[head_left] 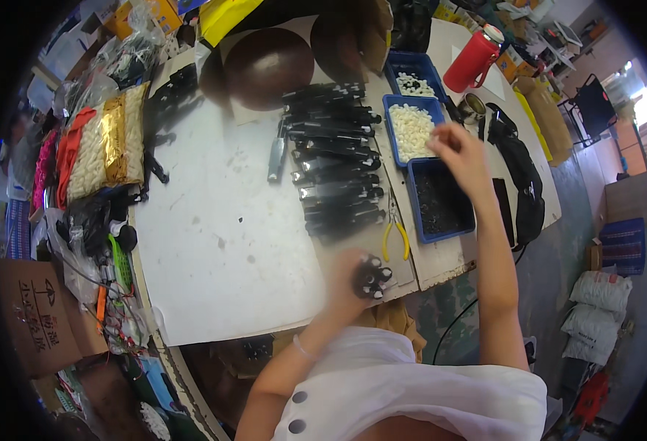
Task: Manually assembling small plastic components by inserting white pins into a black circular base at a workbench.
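Bench: white, scuffed work surface, the largest thing before you, with a cleared middle. Along its right run lie rows of black cylindrical tool bodies with metal tips, stacked side by side. Right of those stand three blue plastic trays in a line: the middle blue tray of small white parts, a nearer blue tray of small black parts, and a farther one. Yellow-handled pliers lie just beside the nearer tray, at the bench edge.

Your left hand is closed around a bundle of black cylindrical pieces, held at the near bench edge; motion blur hides how the fingers wrap. Judgement: keep that bundle upright and steady so the ends stay level.

Your right hand hovers at the right rim of the white-parts tray, fingers pinched together. Whether a white part sits between them, I cannot tell; it is too small. Judgement: pick one piece at a time, and bring the bundle nearer the tray to shorten the reach.
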{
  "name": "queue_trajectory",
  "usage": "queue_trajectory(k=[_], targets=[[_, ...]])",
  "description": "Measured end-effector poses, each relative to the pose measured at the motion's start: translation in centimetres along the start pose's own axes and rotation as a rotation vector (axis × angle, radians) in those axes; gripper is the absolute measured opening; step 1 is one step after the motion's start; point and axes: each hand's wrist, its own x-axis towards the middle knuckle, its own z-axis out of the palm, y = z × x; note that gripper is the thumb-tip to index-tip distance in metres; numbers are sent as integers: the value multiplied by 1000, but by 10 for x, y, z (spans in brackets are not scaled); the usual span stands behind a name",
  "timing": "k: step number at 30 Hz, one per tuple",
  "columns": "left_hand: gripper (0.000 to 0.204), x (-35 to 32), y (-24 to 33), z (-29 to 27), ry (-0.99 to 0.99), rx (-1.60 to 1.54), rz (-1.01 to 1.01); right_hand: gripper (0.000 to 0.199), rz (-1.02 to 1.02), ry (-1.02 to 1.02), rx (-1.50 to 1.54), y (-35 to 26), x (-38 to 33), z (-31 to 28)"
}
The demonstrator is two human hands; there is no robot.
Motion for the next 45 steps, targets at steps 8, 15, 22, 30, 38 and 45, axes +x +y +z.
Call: queue_trajectory(k=[8,15,22,30,38,45], targets=[[84,1,6,-4,-47,60,56,6,-384,-310,98,-80,-116,19],[66,2,9,-1,-32,-15,-33,14,-685,-189,-260,-78,-131,37],[66,3,10,-2,-2,-19,-6,14,-786,-379,-556,-89,-130,26],[57,-3,5,3,-41,-21,-112,11,-862,-448,-640,-117,-119,35],[69,3,32,-14,-75,-47,-263,11,-739,-282,-294,-92,-121,18],[71,182,45,-43,-184,717,231,18,-170,160,239,-54,-161,25]])
